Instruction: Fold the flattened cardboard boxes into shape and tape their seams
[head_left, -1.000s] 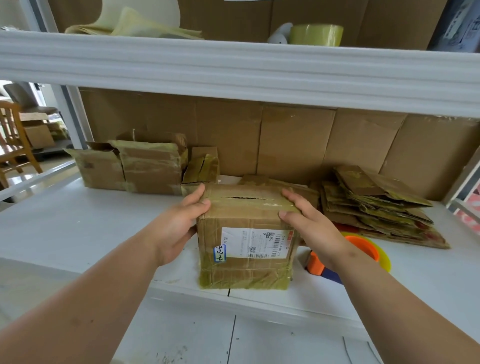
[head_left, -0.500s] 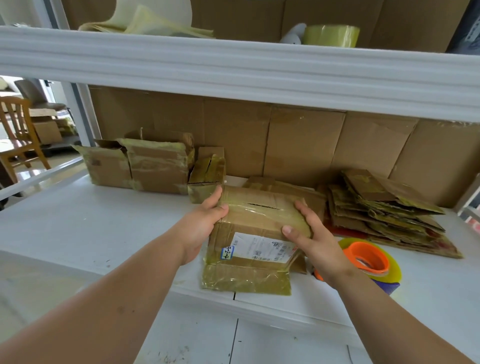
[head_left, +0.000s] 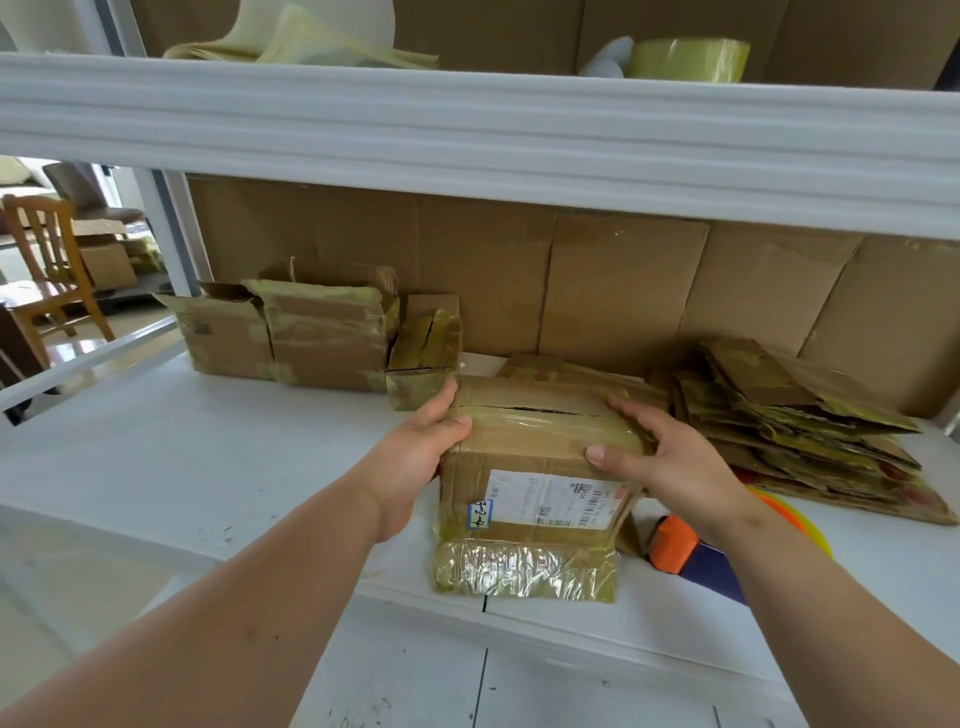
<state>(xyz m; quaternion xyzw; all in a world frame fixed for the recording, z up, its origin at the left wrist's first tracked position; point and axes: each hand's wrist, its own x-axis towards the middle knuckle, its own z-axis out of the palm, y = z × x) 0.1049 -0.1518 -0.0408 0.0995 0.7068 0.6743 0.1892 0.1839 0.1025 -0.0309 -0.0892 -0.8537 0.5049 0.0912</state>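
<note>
- Taped cardboard box (head_left: 535, 467) stands at the white shelf's (head_left: 182, 467) front edge.
- Left hand (head_left: 421, 457) grips its left side.
- Right hand (head_left: 670, 462) grips its right top edge, thumb in front.
- Flattened boxes (head_left: 800, 421) are stacked just to the right.

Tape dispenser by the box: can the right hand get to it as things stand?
Probably yes, once it lets go. The right hand now grips the box, and the tape dispenser lies just below its wrist on the shelf, nothing covering it.
</note>
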